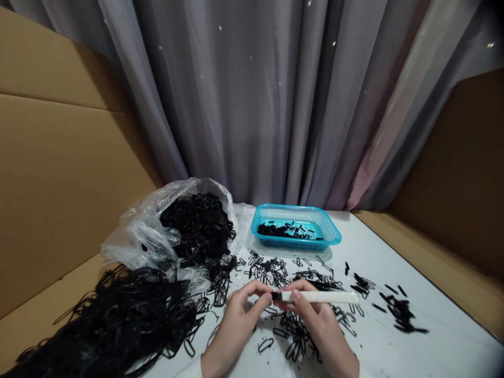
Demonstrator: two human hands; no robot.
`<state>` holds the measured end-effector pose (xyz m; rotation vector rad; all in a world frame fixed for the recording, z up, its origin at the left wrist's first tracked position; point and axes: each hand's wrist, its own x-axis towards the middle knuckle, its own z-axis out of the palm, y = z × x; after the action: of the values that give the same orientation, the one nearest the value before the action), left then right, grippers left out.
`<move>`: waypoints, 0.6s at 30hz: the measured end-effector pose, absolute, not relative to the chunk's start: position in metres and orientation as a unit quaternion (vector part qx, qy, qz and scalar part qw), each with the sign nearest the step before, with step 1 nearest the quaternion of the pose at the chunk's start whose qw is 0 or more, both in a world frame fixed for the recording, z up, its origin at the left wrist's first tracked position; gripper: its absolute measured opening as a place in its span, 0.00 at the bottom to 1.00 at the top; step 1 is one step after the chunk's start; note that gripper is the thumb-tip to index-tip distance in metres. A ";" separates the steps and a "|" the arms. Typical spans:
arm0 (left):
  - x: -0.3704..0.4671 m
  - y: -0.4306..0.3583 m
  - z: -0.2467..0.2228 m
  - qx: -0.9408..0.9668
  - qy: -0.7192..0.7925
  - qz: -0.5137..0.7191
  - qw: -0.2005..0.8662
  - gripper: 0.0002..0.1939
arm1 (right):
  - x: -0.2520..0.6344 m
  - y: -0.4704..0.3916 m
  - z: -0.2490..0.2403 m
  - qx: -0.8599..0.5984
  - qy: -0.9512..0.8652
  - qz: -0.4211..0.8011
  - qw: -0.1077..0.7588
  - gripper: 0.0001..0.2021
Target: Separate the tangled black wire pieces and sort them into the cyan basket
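My right hand (pixel 315 310) is closed around a slim white stick (pixel 331 297), which lies level and points to the right. At the stick's left end is a short black part (pixel 277 296). The thumb and fingers of my left hand (pixel 246 310) pinch together right at that black part; what lies between the fingertips is too small to make out. Beneath and around both hands, loose black loops like small rubber bands (pixel 295 331) are scattered over the white tabletop (pixel 374 346).
A blue plastic basket (pixel 333 239) with short black pieces stands behind my hands. At left, a clear plastic bag (pixel 134 231) spills black loops (pixel 200 223) beside a big dark heap (pixel 118 320). Small black bundles (pixel 401 312) lie right. Cardboard walls (pixel 59 173) and a grey curtain (pixel 252 105) surround the table.
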<state>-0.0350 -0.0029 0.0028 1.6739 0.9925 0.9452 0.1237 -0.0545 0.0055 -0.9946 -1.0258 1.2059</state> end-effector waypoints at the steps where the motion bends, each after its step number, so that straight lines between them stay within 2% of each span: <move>1: -0.035 -0.002 0.003 0.676 0.402 0.385 0.483 0.10 | 0.124 -0.054 0.005 -0.424 -0.433 0.526 0.597 0.14; 8: -0.035 -0.001 0.002 0.649 0.419 0.392 0.499 0.10 | 0.131 -0.053 0.001 -0.394 -0.403 0.573 0.594 0.15; 18: -0.035 0.001 0.000 0.652 0.413 0.387 0.505 0.10 | 0.131 -0.050 -0.004 -0.391 -0.411 0.565 0.600 0.14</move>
<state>-0.0348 0.0005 0.0004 1.5731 0.9957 0.9350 0.1310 -0.0497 -0.0039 -0.9055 -0.9535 1.3092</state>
